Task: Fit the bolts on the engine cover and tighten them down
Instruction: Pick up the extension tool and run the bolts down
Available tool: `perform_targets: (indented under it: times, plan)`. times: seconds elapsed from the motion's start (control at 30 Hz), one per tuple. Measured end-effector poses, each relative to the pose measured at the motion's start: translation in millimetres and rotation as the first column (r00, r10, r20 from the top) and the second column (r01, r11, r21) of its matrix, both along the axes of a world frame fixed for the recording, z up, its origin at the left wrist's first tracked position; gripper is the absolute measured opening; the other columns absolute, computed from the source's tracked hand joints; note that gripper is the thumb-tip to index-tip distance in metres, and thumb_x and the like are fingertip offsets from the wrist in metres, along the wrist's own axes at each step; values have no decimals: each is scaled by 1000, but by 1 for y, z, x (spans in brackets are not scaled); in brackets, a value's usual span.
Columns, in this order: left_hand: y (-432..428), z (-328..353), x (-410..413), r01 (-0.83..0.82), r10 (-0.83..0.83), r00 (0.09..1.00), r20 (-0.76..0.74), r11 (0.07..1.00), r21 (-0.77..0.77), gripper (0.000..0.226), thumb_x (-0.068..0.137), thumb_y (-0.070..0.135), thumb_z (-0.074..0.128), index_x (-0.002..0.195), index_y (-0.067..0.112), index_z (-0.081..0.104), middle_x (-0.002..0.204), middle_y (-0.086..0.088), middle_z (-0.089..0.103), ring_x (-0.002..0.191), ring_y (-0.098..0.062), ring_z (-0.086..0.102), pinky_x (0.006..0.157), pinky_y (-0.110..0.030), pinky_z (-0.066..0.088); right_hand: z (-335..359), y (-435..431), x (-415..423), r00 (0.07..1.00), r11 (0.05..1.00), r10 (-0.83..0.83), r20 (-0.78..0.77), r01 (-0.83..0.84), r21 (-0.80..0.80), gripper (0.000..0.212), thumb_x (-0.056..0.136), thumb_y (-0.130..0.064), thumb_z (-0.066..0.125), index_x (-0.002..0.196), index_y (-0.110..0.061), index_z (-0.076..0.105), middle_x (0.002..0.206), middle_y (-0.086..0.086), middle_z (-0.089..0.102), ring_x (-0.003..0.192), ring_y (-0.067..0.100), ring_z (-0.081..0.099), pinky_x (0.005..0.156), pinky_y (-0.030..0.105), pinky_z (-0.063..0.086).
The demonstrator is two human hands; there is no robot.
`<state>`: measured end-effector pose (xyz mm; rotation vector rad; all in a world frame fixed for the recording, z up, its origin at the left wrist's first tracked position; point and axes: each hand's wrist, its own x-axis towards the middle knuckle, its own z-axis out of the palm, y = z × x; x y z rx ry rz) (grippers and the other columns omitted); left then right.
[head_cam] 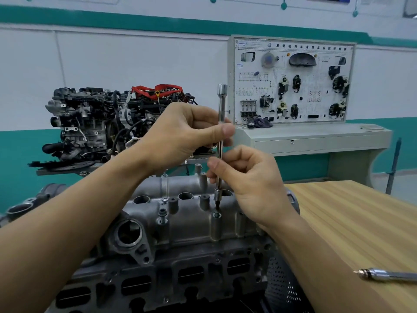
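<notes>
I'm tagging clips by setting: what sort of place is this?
Probably an automotive training workshop: an electrical demonstration board with mounted car parts, a complete engine on a stand, and an engine cover beside a wooden table.

I see bright, even indoor light (shadows are only faint and soft). The long chrome extension bar [221,105] carries thin white glare, and the pale wooden tabletop [338,211] shines softly. The wide lens curves the green wall stripe [112,20], and the far edges look slightly soft.
</notes>
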<state>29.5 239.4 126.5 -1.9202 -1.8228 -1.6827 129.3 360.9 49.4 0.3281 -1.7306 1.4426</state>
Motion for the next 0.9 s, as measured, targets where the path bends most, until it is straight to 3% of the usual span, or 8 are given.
perform_targets:
  times: [0.1,0.27,0.37,0.5,0.6,0.7,0.8,0.9]
  plan:
    - [0,1,-2,-34,35,999,-24,999,31,19,84,21,73,90,3,74,81,-8,78,79,-15,73,76,-24,56,-1,3,0,999,1000,-2,47,3,-29,20,74,-38,75,80,-19,69,79,10,76,70,19,72,66,28,58]
    - [-2,-1,1,66,-61,997,51,993,-102,24,94,20,58,109,5,69,94,-10,78,91,-21,73,80,-30,59,1,5,1,981,993,102,163,-111,49,22,95,-30,52,98,-18,70,92,5,78,80,20,73,73,27,57]
    - [-1,-1,3,-13,12,1000,-27,999,-35,28,86,30,67,101,8,72,88,-10,78,87,-19,74,82,-27,58,-2,1,-1,997,998,29,74,-33,51,12,92,-24,65,82,-20,72,79,7,77,72,19,73,70,31,60]
    - [-1,-1,1,-63,66,995,-72,997,44,17,88,19,73,89,2,74,82,-9,78,78,-14,73,76,-21,55,-3,0,1,999,999,-29,39,31,-37,16,71,-34,79,76,-20,72,77,12,75,69,23,71,72,44,62]
    - [-2,-1,-1,-16,13,999,-53,998,-57,21,95,19,61,104,2,71,92,-7,78,88,-17,74,78,-25,57,1,3,5,987,998,62,150,-64,10,18,90,-33,66,95,-17,72,90,9,76,77,22,71,74,39,61]
    - [-2,-1,-2,45,-44,999,13,995,-93,22,99,21,57,108,7,70,95,-8,78,92,-21,73,79,-28,57,3,2,7,982,996,84,168,-89,22,21,102,-20,51,95,-15,70,90,10,77,78,22,71,75,37,61]
    - [-1,-1,0,-35,34,997,-63,999,-14,27,91,28,69,98,2,73,85,-4,78,83,-13,74,75,-20,55,1,-2,4,998,1000,-15,63,15,-7,12,93,-14,66,81,-13,67,74,8,74,64,14,69,58,19,52]
    - [-1,-1,-1,-66,71,995,-76,996,67,13,82,24,77,84,11,75,74,2,77,72,-7,71,71,-17,54,-1,-2,4,998,996,-47,31,49,-76,17,83,-17,77,76,-12,63,70,11,71,59,15,66,52,18,48]
